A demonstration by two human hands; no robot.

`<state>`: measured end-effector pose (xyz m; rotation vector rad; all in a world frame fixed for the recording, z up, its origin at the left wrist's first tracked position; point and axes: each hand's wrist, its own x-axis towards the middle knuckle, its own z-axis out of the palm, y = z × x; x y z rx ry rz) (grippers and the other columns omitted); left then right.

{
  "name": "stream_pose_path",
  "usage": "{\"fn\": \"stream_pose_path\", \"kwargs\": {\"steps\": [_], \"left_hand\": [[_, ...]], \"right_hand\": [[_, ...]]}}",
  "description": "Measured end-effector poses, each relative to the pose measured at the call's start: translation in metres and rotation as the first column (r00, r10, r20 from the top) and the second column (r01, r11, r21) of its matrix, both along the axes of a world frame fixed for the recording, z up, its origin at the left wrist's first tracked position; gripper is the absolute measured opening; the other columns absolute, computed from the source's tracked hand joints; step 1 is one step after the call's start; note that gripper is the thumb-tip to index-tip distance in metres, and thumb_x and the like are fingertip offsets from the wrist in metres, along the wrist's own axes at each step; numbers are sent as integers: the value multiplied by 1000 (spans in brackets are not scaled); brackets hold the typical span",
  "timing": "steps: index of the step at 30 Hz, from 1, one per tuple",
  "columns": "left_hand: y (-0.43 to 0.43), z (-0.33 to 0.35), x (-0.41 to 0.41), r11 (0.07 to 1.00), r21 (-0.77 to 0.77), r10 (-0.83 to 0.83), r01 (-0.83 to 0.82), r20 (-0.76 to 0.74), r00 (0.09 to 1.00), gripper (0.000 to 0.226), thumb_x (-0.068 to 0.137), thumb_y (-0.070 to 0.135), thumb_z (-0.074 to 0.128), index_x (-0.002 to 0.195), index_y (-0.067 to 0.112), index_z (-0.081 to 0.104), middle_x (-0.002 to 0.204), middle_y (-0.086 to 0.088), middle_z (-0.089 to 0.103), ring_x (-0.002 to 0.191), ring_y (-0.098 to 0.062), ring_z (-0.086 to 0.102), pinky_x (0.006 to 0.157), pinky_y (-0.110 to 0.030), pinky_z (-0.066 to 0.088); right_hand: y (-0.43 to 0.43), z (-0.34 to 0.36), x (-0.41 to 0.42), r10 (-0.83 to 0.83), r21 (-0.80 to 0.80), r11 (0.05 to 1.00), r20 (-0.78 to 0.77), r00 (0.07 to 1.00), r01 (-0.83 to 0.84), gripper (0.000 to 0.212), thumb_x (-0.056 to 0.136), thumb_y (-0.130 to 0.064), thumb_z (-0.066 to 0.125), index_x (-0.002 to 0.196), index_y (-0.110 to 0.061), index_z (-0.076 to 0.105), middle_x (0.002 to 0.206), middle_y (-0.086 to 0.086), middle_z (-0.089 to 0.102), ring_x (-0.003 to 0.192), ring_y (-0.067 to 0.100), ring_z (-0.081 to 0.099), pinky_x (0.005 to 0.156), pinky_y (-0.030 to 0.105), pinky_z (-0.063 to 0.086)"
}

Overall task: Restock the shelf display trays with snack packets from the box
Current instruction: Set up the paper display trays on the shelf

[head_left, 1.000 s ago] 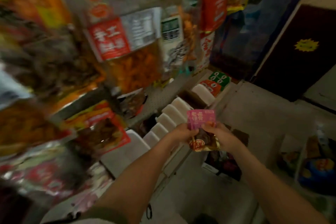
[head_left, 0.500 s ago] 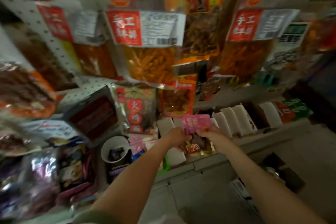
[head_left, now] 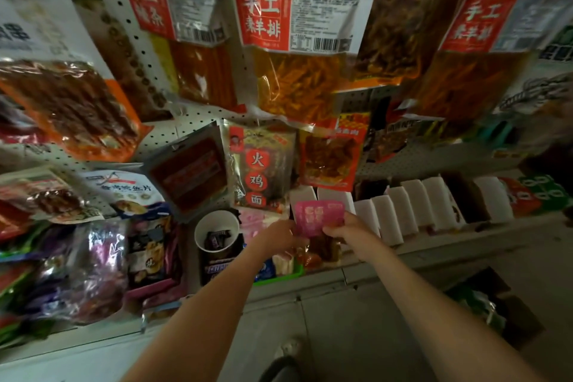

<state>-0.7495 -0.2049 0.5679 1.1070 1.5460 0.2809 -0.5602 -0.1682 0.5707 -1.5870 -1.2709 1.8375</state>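
Far left: the shelf [head_left: 434, 253] carries heaped foil packets [head_left: 93, 260], purple and silver, with a blue-and-white fish packet [head_left: 124, 192] propped behind them. Above, a pegboard [head_left: 198, 130] holds hanging bags [head_left: 297, 49] with red labels and orange contents; several rows overlap.

Left of centre: a paper cup [head_left: 217, 228] stands upright on the shelf with dark wrapped bars inside. A green tray [head_left: 291, 274] sits at the shelf front just beside it, holding mixed small items, partly hidden by the left forearm.

Centre: both arms reach forward to the shelf. The left hand [head_left: 279, 237] grips the lower left edge of the pink packet [head_left: 319, 215], fingers curled round it. The right hand [head_left: 345, 231] pinches the packet's lower right corner between thumb and fingers. The packet is upright, pink top uppermost, with a dark clear lower part showing between the hands. It is held above the shelf front, between the cup and the row of trays, just in front of the nearest two. Whether it touches a tray cannot be told.

Right of centre: white trays [head_left: 412, 211] stand in a row along the shelf, tilted back, dark contents visible in some. Red and green packs [head_left: 533, 195] close the row.

Lower right: the box [head_left: 496, 304] sits on the floor below the shelf, well apart from the hands, dim, contents unclear.
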Motion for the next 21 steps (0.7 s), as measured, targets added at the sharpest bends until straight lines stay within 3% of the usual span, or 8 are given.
{"fn": "stream_pose_path", "kwargs": {"steps": [3, 7, 9, 11, 14, 16, 19, 21], "left_hand": [[9, -15, 4, 1000, -7, -31, 31, -44, 999, 39, 91, 23, 64, 126, 15, 48, 107, -9, 63, 85, -21, 64, 67, -26, 56], [27, -40, 15, 998, 23, -51, 54, -124, 991, 36, 88, 23, 64, 121, 13, 53, 116, -10, 64, 99, -25, 65, 83, -38, 57], [40, -60, 26, 996, 13, -91, 94, -148, 985, 39, 89, 27, 65, 122, 11, 52, 119, -11, 63, 101, -24, 62, 78, -28, 52], [52, -83, 36, 990, 21, -136, 142, -186, 973, 44, 91, 30, 64, 127, 10, 49, 121, -11, 62, 103, -23, 60, 74, -23, 44], [63, -119, 46, 990, 65, -108, 127, -242, 964, 55, 91, 34, 63, 135, 8, 41, 126, -9, 60, 114, -26, 58, 85, -26, 42], [66, -139, 48, 993, 111, 1, 27, -245, 969, 52, 93, 30, 61, 134, 7, 39, 125, -11, 60, 114, -29, 59, 85, -28, 43], [69, -167, 48, 983, 137, 157, -125, -257, 954, 52, 97, 26, 54, 139, 6, 30, 126, -14, 58, 113, -31, 58, 80, -26, 41], [69, -183, 48, 973, 132, 216, -188, -252, 943, 58, 98, 26, 53, 145, 7, 24, 130, -15, 56, 114, -31, 57, 80, -25, 40]], "right_hand": [[10, -14, 4, -3, -30, 1000, 53, 999, 5, 35, 85, 0, 65, 109, -25, 56, 104, -2, 66, 103, 19, 59, 86, 35, 48], [20, -42, 10, -136, -54, 989, 46, 990, 139, 35, 86, 4, 62, 117, -13, 58, 96, 5, 67, 86, 20, 63, 69, 28, 54], [24, -65, 17, -215, -51, 975, 30, 976, 216, 36, 85, 8, 60, 117, -8, 59, 92, 6, 67, 81, 19, 63, 61, 25, 52], [30, -92, 21, -258, -21, 966, 39, 965, 258, 36, 84, 7, 61, 115, -10, 61, 94, 4, 68, 86, 20, 64, 66, 28, 53], [39, -127, 17, -274, 40, 961, 46, 961, 272, 34, 83, 3, 62, 113, -14, 62, 92, -2, 68, 93, 18, 64, 80, 33, 55], [48, -142, 10, -245, 68, 968, 43, 969, 242, 32, 84, 0, 62, 113, -15, 62, 97, 1, 68, 98, 20, 64, 84, 31, 54], [65, -179, -2, -181, 89, 980, 45, 983, 176, 25, 82, -8, 60, 104, -20, 63, 104, 7, 67, 102, 25, 63, 92, 46, 52], [72, -196, -10, -161, 119, 982, 103, 982, 149, 22, 85, -6, 57, 104, -18, 61, 105, 5, 66, 102, 24, 62, 93, 41, 51]]}}
